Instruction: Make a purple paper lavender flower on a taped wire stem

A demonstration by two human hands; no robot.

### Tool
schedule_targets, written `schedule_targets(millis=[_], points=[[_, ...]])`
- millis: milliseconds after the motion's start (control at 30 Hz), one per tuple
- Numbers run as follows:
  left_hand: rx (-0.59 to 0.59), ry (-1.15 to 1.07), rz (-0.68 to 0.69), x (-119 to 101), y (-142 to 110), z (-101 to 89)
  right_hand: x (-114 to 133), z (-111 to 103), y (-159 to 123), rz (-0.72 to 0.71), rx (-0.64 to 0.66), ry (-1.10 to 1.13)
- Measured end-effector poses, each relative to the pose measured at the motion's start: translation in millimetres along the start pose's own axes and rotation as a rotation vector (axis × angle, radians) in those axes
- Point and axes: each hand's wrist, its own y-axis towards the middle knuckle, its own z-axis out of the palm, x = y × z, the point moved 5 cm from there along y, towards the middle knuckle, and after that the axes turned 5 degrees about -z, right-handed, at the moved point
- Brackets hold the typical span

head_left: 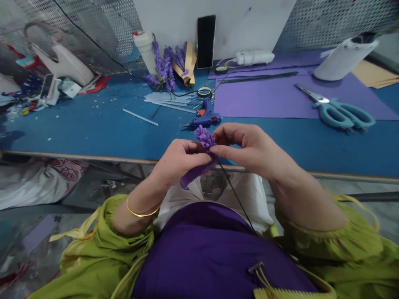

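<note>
Between my two hands, just over the table's front edge, is a purple artificial flower [204, 137] with a ruffled head. A thin dark stem [232, 187] runs down from it toward my lap. My left hand [183, 160] pinches the flower's base, and a loose purple strip [190, 176] hangs below those fingers. On the other side my right hand [243, 145] has thumb and fingers closed at the same base. The fingertips cover where strip and stem meet. A blue glue gun [205, 118] lies on the table just beyond the flower.
Teal-handled scissors [339, 112] lie on purple sheets [262, 97] at the right. Glue sticks [168, 99], finished purple flowers [163, 68] and an upright phone [206, 41] are behind the glue gun. A white bottle [346, 56] stands at back right, a handbag [65, 62] at left.
</note>
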Motion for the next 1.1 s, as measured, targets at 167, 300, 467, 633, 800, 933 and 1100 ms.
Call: schedule_targets(millis=[167,300,467,633,800,933,1100], points=[[0.018,-0.034,-0.016,3.0,0.5,-0.9,-14.5,10.1,2.5,0.064,0.106,0.337],[0.024,-0.038,-0.008,3.0,0.0,0.0,-24.0,10.5,6.5,0.111,0.089,0.539],[0.034,-0.027,-0.013,1.0,0.6,0.7,-30.0,7.8,10.4,0.155,0.077,0.648],[0.08,-0.064,-0.019,0.5,0.4,2.6,-26.5,5.4,12.4,0.143,0.085,0.602],[0.048,0.045,-0.001,0.3,-1.7,2.3,-22.6,6.1,11.5,0.072,0.123,0.556],[-0.003,0.16,0.024,-4.7,-4.0,1.9,-20.1,7.6,10.1,0.021,0.091,0.485],[-0.042,0.28,0.054,-14.1,-7.2,1.7,-15.0,9.9,8.9,0.01,-0.014,0.377]])
